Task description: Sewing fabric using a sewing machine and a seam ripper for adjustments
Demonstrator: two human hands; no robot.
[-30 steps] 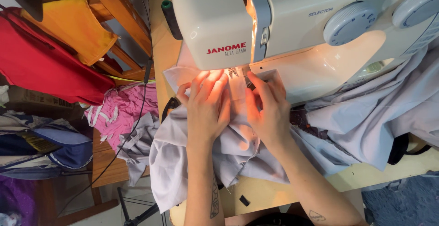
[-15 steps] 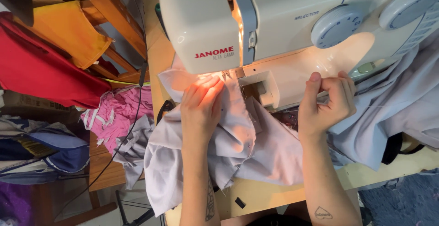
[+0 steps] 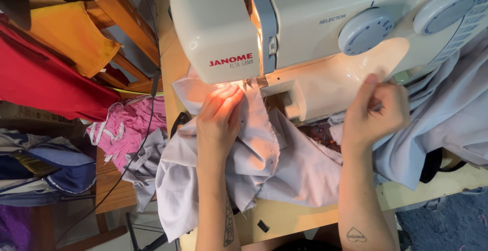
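Lilac cloth (image 3: 284, 164), thin and limp, lay bunched under the machine (image 3: 305, 37); the left hand (image 3: 218, 124) pressed flat on it by the needle, the best hold; the right hand (image 3: 376, 114) pinched something too small to tell

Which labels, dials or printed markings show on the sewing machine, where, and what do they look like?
Maker's mark: red lettering with smaller dark text below, on the cream front of the sewing machine, above the left hand.
Left dial: round, pale blue, small blue caption beside it.
Right dial: round, pale blue, captioned above, over the right hand.
No packages or screens.
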